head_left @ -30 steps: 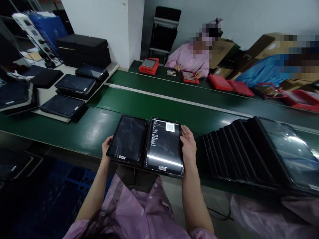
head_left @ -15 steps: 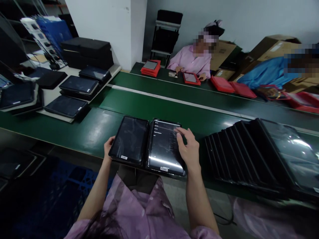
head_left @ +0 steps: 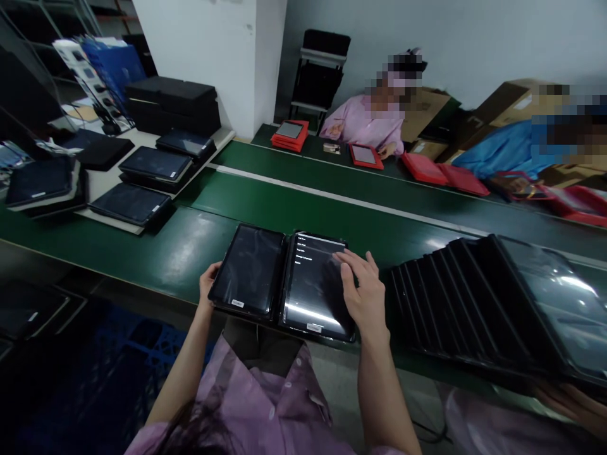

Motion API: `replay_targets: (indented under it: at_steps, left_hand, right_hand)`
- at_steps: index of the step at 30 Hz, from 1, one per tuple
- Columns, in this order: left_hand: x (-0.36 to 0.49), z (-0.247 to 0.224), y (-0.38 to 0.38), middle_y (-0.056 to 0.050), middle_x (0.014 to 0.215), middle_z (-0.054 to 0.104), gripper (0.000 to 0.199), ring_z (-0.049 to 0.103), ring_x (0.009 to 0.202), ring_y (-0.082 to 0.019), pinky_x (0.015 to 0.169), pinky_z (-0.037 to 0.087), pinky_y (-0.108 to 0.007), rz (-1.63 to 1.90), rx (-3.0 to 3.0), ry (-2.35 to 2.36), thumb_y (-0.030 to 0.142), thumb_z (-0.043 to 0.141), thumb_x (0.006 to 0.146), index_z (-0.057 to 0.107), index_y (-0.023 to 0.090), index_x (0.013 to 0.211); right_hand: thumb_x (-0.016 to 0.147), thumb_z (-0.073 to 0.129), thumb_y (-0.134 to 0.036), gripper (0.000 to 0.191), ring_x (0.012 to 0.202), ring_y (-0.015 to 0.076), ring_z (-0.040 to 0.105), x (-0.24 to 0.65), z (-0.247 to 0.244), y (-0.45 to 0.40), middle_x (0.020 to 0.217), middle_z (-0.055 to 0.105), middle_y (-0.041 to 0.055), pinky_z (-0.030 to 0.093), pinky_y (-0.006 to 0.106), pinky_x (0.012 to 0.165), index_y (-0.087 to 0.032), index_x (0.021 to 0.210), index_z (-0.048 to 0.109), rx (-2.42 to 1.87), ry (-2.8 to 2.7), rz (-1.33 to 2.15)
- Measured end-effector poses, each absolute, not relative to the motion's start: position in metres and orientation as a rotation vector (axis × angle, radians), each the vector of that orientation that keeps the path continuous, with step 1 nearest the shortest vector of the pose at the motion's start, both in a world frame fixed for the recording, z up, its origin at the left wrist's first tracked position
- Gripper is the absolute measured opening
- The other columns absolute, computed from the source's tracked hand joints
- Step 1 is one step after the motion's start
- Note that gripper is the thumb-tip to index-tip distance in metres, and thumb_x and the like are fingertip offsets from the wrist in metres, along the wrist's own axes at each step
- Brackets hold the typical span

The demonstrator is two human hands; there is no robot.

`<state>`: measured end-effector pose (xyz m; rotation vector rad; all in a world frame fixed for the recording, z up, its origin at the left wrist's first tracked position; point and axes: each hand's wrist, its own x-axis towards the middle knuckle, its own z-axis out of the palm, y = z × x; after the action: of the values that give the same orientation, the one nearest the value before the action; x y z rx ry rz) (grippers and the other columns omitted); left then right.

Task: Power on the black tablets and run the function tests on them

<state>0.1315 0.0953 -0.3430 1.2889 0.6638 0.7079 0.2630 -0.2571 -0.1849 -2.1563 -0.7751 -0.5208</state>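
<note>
Head view, lit tablet (head_left: 313, 287) beside dark tablet (head_left: 249, 268), between the hands (head_left: 367, 294)

Behind a pink-sleeved co-worker (head_left: 367, 123) stand brown cardboard boxes (head_left: 509, 102); red cases (head_left: 423, 169) (some stacked) lie in front.

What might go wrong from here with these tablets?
The right hand is over the lit tablet, so a stray tap might pick something unwanted. That tablet and the dark tablet are near the front edge of the table and could slip if nudged. The leaning tablets might slide.
</note>
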Motion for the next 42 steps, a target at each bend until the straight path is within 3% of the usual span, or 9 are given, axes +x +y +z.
replay_targets:
  at_steps: [5,10,13,18,29,37,39,42]
  left_hand:
    - [0.132,-0.346,0.097,-0.002,0.078,0.076,0.034,0.069,0.079,-0.021,0.078,0.057,-0.029,0.708,1.275,0.663,0.028,0.085,0.05,0.082,0.019,0.082]
    - [0.132,-0.349,0.099,-0.003,0.08,0.076,0.036,0.071,0.081,-0.022,0.079,0.057,-0.03,0.707,1.294,0.656,0.03,0.084,0.051,0.082,0.019,0.085]
    - [0.132,-0.35,0.098,-0.003,0.08,0.075,0.035,0.07,0.079,-0.022,0.077,0.057,-0.03,0.704,1.297,0.666,0.031,0.083,0.051,0.081,0.019,0.084]
    - [0.131,-0.351,0.099,-0.003,0.079,0.075,0.033,0.067,0.078,-0.022,0.076,0.057,-0.031,0.726,1.321,0.636,0.031,0.083,0.053,0.08,0.018,0.082]
    - [0.131,-0.349,0.101,-0.001,0.077,0.075,0.031,0.068,0.076,-0.021,0.072,0.058,-0.029,0.712,1.344,0.661,0.032,0.079,0.052,0.08,0.02,0.081]
    - [0.132,-0.349,0.1,0.001,0.072,0.071,0.03,0.068,0.076,-0.02,0.074,0.058,-0.03,0.71,1.366,0.691,0.036,0.079,0.053,0.075,0.021,0.078]
    - [0.131,-0.349,0.102,0.0,0.074,0.072,0.032,0.068,0.077,-0.021,0.073,0.058,-0.031,0.673,1.364,0.723,0.039,0.081,0.052,0.074,0.021,0.078]
    - [0.123,-0.335,0.111,-0.004,0.08,0.076,0.039,0.069,0.078,-0.021,0.071,0.056,-0.031,0.666,1.363,0.858,0.048,0.083,0.055,0.076,0.02,0.081]
  right_hand:
    - [0.118,0.047,-0.044,0.035,0.136,0.027,0.073,0.266,-0.189,-0.256,0.131,0.084,0.0039,0.033,0.066,0.139,-0.03,0.132,0.076,-2.162,-0.823,-0.5]
    - [0.117,0.041,-0.056,0.048,0.149,0.0339,0.064,0.279,-0.197,-0.258,0.141,0.079,0.0097,0.029,0.075,0.136,-0.027,0.14,0.072,-2.288,-0.805,-0.381]
    - [0.118,0.042,-0.05,0.043,0.145,0.0302,0.067,0.276,-0.198,-0.261,0.143,0.079,0.0087,0.031,0.071,0.137,-0.028,0.144,0.068,-2.251,-0.766,-0.47]
    - [0.117,0.051,-0.04,0.033,0.135,0.0272,0.073,0.266,-0.197,-0.266,0.137,0.081,0.0064,0.044,0.064,0.133,-0.029,0.14,0.071,-2.162,-0.812,-0.535]
    - [0.116,0.05,-0.028,0.031,0.129,0.0254,0.077,0.265,-0.195,-0.268,0.121,0.086,0.0033,0.05,0.058,0.129,-0.029,0.126,0.08,-2.057,-0.918,-0.599]
    - [0.117,0.049,-0.041,0.035,0.141,0.0273,0.071,0.271,-0.202,-0.275,0.131,0.084,0.0044,0.043,0.061,0.134,-0.028,0.129,0.08,-2.11,-0.83,-0.42]
    - [0.117,0.049,-0.045,0.037,0.139,0.0271,0.071,0.266,-0.205,-0.283,0.136,0.082,0.0061,0.047,0.057,0.131,-0.028,0.134,0.078,-2.062,-0.701,-0.426]
    - [0.114,0.054,-0.055,0.043,0.122,0.0275,0.077,0.257,-0.219,-0.299,0.132,0.082,0.0102,0.06,0.05,0.112,-0.026,0.136,0.077,-1.977,-0.43,-0.357]
